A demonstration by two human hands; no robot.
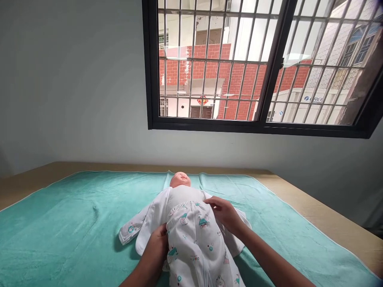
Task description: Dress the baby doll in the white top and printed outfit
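Observation:
A baby doll (180, 179) lies on its back, head toward the wall. White printed baby pants (191, 235) with a gathered elastic waist cover its lower body. Under the doll spreads an open white baby jacket (155, 209), its sleeves out to both sides. My left hand (157, 243) is closed at the left edge of the pants, its fingertips partly hidden behind the cloth. At the right end of the waistband, my right hand (224, 213) pinches the pants with bent fingers. The doll's legs are hidden by the pants.
A turquoise blanket (74, 223) lies beneath the doll on a wooden table (323, 215). The table's far edge meets a grey wall (74, 87). Above it is a black-framed window (206, 126) with metal bars outside.

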